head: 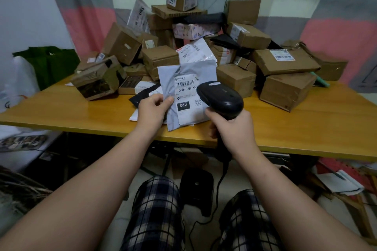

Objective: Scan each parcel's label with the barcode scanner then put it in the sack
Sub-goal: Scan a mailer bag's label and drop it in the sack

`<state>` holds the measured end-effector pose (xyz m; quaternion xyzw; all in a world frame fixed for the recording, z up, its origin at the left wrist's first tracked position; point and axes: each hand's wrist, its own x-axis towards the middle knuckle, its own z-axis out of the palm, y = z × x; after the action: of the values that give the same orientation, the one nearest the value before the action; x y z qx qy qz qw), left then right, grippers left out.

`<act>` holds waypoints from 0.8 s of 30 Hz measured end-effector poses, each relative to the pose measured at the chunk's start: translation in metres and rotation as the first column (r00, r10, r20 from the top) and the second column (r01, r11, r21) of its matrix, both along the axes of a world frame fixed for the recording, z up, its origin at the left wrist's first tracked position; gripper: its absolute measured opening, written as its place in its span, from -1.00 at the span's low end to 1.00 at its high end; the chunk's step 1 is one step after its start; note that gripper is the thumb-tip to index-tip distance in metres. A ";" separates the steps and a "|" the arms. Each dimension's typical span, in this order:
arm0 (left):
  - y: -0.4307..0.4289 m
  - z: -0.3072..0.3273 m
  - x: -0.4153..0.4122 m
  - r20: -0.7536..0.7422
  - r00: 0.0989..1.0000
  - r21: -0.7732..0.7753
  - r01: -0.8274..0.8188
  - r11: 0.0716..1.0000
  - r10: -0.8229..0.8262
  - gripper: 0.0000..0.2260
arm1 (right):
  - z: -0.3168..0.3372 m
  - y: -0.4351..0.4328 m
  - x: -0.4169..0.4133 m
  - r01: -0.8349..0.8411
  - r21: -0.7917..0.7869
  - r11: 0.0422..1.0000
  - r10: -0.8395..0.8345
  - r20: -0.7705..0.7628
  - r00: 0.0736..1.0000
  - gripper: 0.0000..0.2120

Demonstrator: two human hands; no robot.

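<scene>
My left hand (153,111) pinches the left edge of a grey plastic mailer parcel (184,79) and holds it upright above the table's front edge. Its white label (186,98) with a barcode and "060" faces me. My right hand (232,128) grips the handle of a black barcode scanner (221,99). The scanner's head overlaps the right side of the label, very close to it. A white sack (18,87) stands to the left of the table, partly cut off by the frame.
A big pile of cardboard boxes (285,89) and mailers covers the back of the wooden table (81,116). A green bag (51,63) sits at the back left. The scanner's cable (216,195) hangs down between my knees, beside a black stand (196,187) on the floor.
</scene>
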<state>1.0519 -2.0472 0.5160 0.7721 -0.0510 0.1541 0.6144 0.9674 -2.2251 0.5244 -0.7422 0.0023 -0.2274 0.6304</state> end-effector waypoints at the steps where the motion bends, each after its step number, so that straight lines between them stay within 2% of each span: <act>1: 0.001 -0.002 -0.001 -0.006 1.000 -0.023 -0.004 1.000 0.004 -0.88 | -0.002 0.002 0.000 0.000 -0.007 1.000 0.000 0.000 1.000 -0.84; 4: 0.002 -0.007 -0.003 0.007 1.000 -0.051 -0.012 0.999 0.013 -0.87 | -0.007 0.006 -0.003 -0.009 -0.029 1.000 0.009 -0.015 1.000 -0.77; 11: 0.002 -0.008 -0.003 0.009 1.000 -0.034 -0.029 0.999 0.029 -0.79 | -0.012 0.008 -0.010 -0.022 0.008 1.000 0.023 -0.058 0.998 -0.88; 18: 0.001 -0.009 -0.004 0.011 1.000 -0.049 -0.019 0.999 0.020 -0.82 | -0.016 0.005 -0.010 -0.019 0.002 1.000 0.020 -0.069 0.997 -0.86; 21: 0.000 -0.004 -0.011 0.065 0.998 -0.064 0.020 0.998 -0.016 -0.90 | -0.016 0.006 -0.010 -0.031 0.002 1.000 0.031 -0.049 0.998 -0.86; 24: 0.013 0.003 -0.022 0.167 0.985 -0.024 -0.027 0.999 0.030 -0.89 | -0.012 0.011 -0.007 -0.089 -0.027 0.996 0.088 -0.018 0.996 -0.89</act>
<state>1.0295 -2.0340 0.5186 0.7505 -0.0897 0.2277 0.6139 0.9603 -2.2140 0.5121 -0.7522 -0.0284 -0.1930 0.6294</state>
